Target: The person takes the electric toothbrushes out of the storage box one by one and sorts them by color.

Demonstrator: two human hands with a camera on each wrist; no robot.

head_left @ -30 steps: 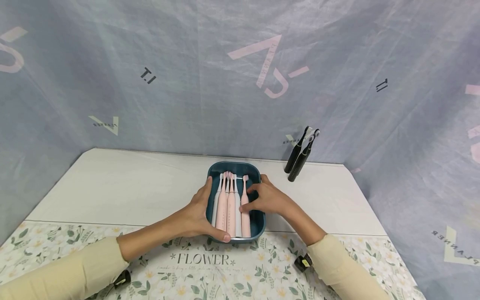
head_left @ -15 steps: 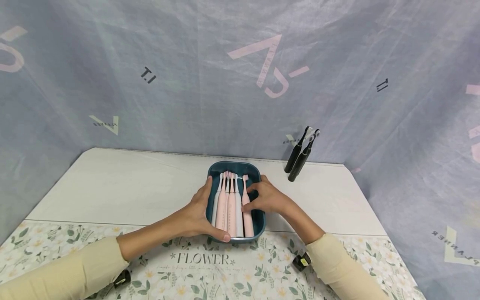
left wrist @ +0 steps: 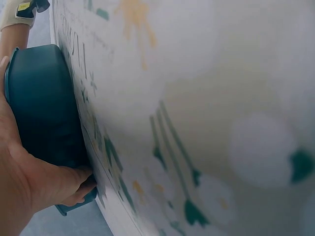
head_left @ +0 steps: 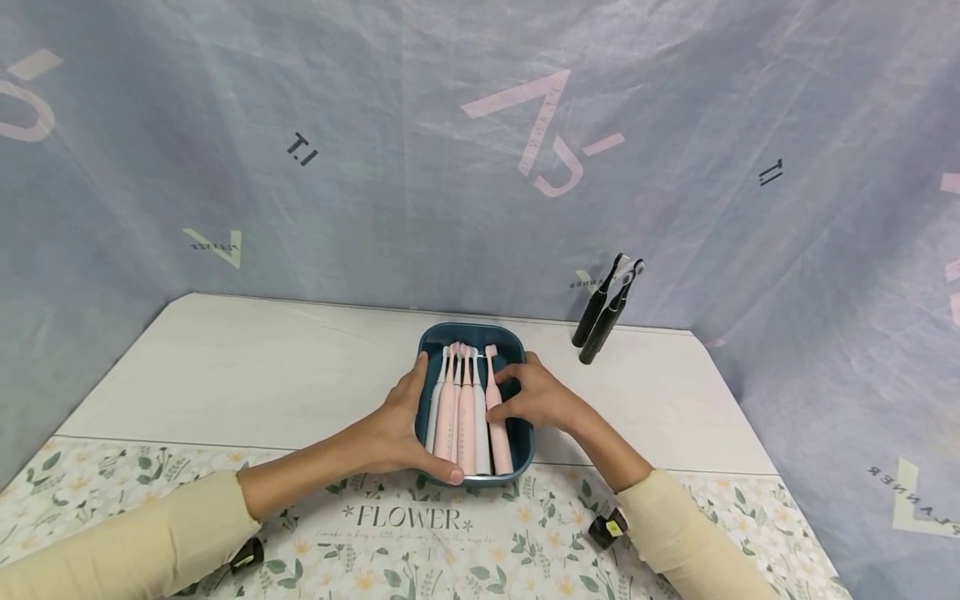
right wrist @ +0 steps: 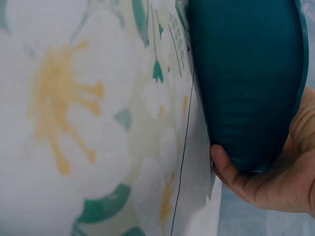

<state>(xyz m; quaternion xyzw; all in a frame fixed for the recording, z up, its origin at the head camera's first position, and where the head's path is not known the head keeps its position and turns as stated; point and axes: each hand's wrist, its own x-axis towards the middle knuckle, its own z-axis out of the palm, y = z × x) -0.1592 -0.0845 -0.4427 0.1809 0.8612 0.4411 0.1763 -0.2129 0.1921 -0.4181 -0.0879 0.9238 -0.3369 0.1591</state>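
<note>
A dark teal bin (head_left: 525,454) sits on the table in the head view, with several pink and white electric toothbrushes (head_left: 465,421) side by side inside. My left hand (head_left: 401,425) holds the bin's left side, its thumb along the near rim; the left wrist view shows fingers curled against the teal outer wall (left wrist: 44,108). Over the right rim reaches my right hand (head_left: 536,396), thumb and a finger at the rightmost pink electric toothbrush (head_left: 498,437), which lies slightly slanted and apart from the row. In the right wrist view, other fingers (right wrist: 231,172) touch the bin's outside.
Two black electric toothbrushes (head_left: 603,321) stand upright at the back right, near a grey-blue printed curtain (head_left: 360,167). A white cloth (head_left: 285,375) covers the table's far part; a floral cloth (head_left: 420,567) lies in front.
The rightmost pink electric toothbrush's near end has swung a little right, opening a gap beside the white one. The left hand keeps its place on the bin. The head view has shifted slightly.
</note>
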